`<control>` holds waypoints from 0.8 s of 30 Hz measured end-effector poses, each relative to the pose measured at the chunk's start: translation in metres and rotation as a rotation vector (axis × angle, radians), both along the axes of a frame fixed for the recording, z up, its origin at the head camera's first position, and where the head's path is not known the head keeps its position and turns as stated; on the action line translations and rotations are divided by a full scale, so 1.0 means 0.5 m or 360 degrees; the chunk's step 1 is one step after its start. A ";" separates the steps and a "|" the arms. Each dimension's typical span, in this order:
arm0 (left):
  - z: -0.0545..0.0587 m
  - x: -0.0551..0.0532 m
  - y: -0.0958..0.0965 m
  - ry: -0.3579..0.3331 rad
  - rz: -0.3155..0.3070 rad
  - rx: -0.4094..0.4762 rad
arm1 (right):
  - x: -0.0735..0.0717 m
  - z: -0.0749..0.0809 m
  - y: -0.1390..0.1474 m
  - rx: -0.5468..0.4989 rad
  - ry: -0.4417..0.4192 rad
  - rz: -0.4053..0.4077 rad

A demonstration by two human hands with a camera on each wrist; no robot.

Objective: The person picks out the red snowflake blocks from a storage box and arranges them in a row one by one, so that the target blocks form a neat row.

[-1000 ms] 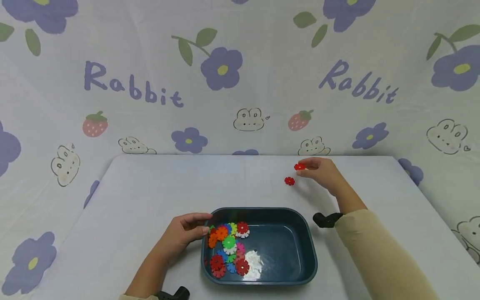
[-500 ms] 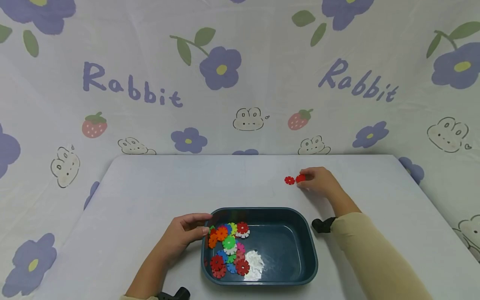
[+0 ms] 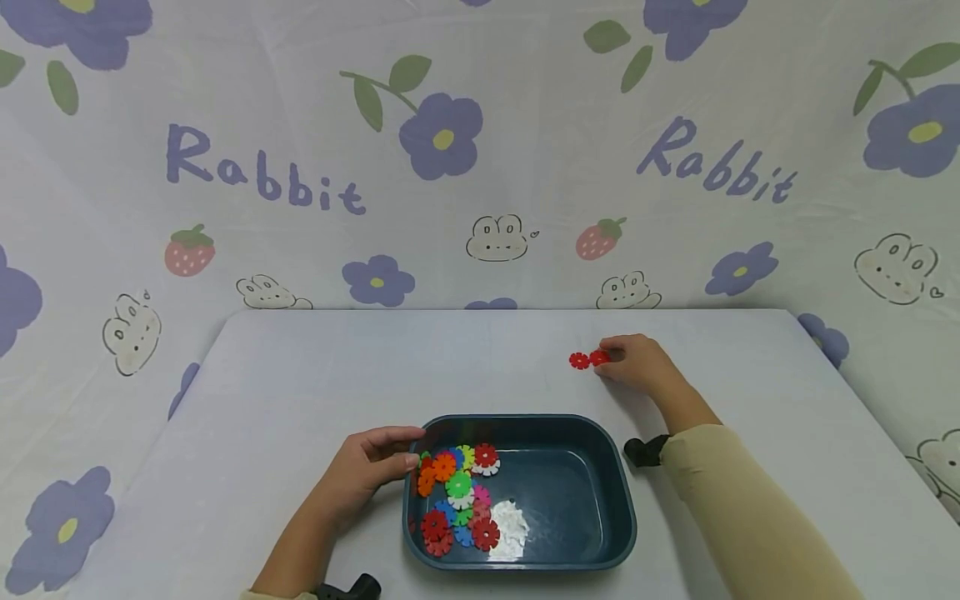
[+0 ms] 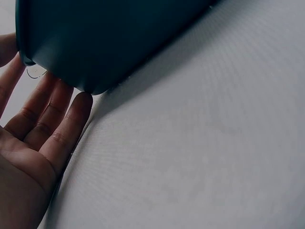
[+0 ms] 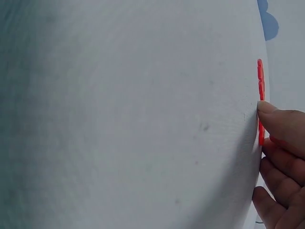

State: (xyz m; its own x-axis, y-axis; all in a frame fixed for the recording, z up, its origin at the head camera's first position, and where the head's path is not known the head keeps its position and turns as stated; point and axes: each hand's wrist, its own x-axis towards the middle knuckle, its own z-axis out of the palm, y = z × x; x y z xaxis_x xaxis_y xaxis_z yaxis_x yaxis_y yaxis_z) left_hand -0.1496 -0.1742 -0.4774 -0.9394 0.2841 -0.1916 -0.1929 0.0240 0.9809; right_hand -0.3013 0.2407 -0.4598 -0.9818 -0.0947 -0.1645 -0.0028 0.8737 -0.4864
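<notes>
In the head view my right hand [image 3: 639, 360] is low over the back right of the table, thumb and fingers pinching a red snowflake disc [image 3: 597, 357]. Immediately left of it lies another red snowflake disc [image 3: 579, 361]; their edges look to touch. From the right wrist the two discs [image 5: 260, 78] appear edge-on as a thin red line, with my thumb over one. My left hand [image 3: 367, 462] holds the left back corner of a dark teal tray [image 3: 570, 564], thumb at the rim. The left wrist view has its fingers [image 4: 62, 133] against the tray's outer wall.
Several coloured snowflake discs [image 3: 459, 485] are heaped in the left half of the tray. The white table [image 3: 337, 358] ends at a cloth backdrop [image 3: 525, 192] with flowers and rabbits. Black wrist cameras sit at both cuffs.
My right hand has come down and nearer with the red disc, setting it beside the disc on the table, then shifting slightly left against it. My left hand and the tray stay still.
</notes>
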 end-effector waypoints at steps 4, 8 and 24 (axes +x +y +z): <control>0.000 0.001 0.000 0.0007 0.0000 0.0009 | 0.001 0.002 -0.003 0.0002 -0.0013 -0.0022; 0.000 0.002 0.000 0.0007 0.0000 0.0009 | 0.002 0.001 -0.005 0.0020 -0.0010 -0.0021; 0.001 -0.001 -0.001 0.0037 -0.0022 -0.0012 | 0.030 0.115 -0.062 -0.0138 0.0207 0.0177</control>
